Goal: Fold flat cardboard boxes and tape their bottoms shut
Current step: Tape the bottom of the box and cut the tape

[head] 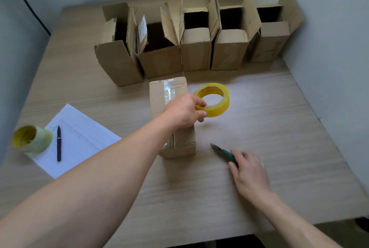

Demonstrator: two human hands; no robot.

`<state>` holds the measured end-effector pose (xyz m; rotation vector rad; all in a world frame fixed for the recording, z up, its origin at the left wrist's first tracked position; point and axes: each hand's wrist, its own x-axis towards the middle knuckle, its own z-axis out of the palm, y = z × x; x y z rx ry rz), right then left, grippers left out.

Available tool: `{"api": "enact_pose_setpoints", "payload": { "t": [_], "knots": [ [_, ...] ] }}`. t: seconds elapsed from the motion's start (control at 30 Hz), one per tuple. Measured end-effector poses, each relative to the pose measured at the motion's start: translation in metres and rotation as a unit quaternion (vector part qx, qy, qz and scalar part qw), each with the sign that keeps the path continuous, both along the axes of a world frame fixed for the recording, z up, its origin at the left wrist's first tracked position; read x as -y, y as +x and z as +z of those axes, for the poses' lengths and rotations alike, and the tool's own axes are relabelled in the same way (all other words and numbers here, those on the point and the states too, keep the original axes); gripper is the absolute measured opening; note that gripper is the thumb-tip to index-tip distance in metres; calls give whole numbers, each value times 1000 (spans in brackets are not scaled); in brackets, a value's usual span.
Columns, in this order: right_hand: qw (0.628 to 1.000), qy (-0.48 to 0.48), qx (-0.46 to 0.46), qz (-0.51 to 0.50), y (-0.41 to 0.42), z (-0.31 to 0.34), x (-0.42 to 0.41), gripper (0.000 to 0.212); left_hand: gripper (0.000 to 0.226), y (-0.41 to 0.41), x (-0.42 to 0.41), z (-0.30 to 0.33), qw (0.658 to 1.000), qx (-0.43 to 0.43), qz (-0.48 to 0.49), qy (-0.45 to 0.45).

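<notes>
A folded cardboard box (159,100) stands in the middle of the table with its bottom up, a strip of clear tape running along the seam. My left hand (183,112) reaches over the box and pinches a yellow roll of clear tape (217,102) held just to the box's right. My right hand (249,171) lies on the table to the lower right, fingers resting on a green utility knife (224,152) whose blade end points up and left.
Several upright boxes with open top flaps, such as this one (196,56), line the back of the wooden table (279,128). At the left lie a second tape roll (32,139), a sheet of paper (79,138) and a black pen (59,144). Walls close in on the left, back and right.
</notes>
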<state>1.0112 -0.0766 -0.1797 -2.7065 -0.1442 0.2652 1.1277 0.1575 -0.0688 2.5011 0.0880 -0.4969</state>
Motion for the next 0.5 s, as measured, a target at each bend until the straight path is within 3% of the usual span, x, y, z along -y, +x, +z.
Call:
{"api": "enact_pose_setpoints", "payload": {
  "t": [0.07, 0.13, 0.2, 0.23, 0.33, 0.4, 0.5],
  "knots": [
    [997, 28, 65, -41, 15, 17, -4, 51, 24, 0, 1, 1, 1000, 0, -2, 2],
    [971, 119, 205, -40, 39, 45, -17, 56, 29, 1, 1, 2, 1000, 2, -7, 11],
    [945, 135, 293, 47, 67, 74, -36, 59, 31, 0, 2, 4, 999, 3, -26, 27],
    [945, 106, 294, 101, 80, 85, -46, 60, 30, 0, 2, 4, 999, 3, -37, 33],
    [973, 42, 137, 180, 110, 100, -68, 55, 25, -3, 1, 8, 997, -4, -64, 32],
    [983, 83, 31, 162, 120, 102, -74, 58, 25, -9, 0, 9, 997, 9, -71, 30],
    [982, 115, -32, 146, 126, 100, -74, 62, 24, -16, -2, 7, 996, 45, -73, 27]
  ]
}}
